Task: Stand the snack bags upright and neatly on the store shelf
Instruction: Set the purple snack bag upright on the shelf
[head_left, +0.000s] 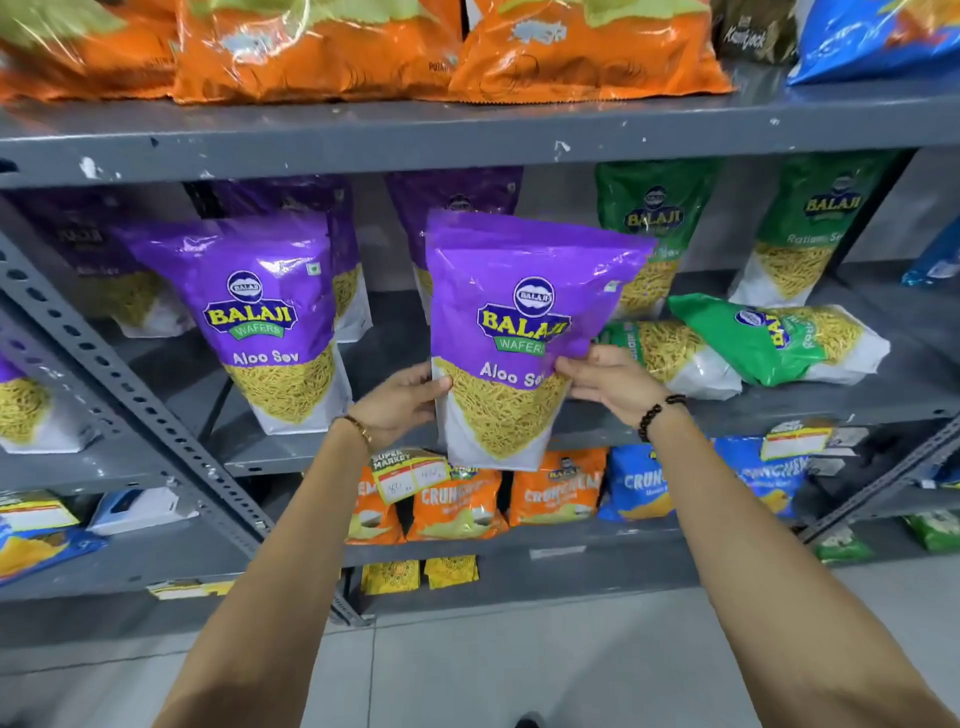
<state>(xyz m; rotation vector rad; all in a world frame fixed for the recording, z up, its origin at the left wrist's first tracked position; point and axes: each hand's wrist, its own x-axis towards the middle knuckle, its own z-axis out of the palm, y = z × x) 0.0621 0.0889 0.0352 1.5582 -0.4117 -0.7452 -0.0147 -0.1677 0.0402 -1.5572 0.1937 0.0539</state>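
While two green bags (769, 338) lie toppled on the shelf (467, 140), left hand (400, 400) and right hand (608, 382) each grip the upright purple Aloo Sev bag (514, 332) by its sides.

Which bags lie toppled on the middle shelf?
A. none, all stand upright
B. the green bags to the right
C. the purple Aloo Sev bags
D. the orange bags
B: two green bags lie on their sides on the middle shelf, right of the purple bag that both hands, left and right, hold upright; the other purple bags stand.
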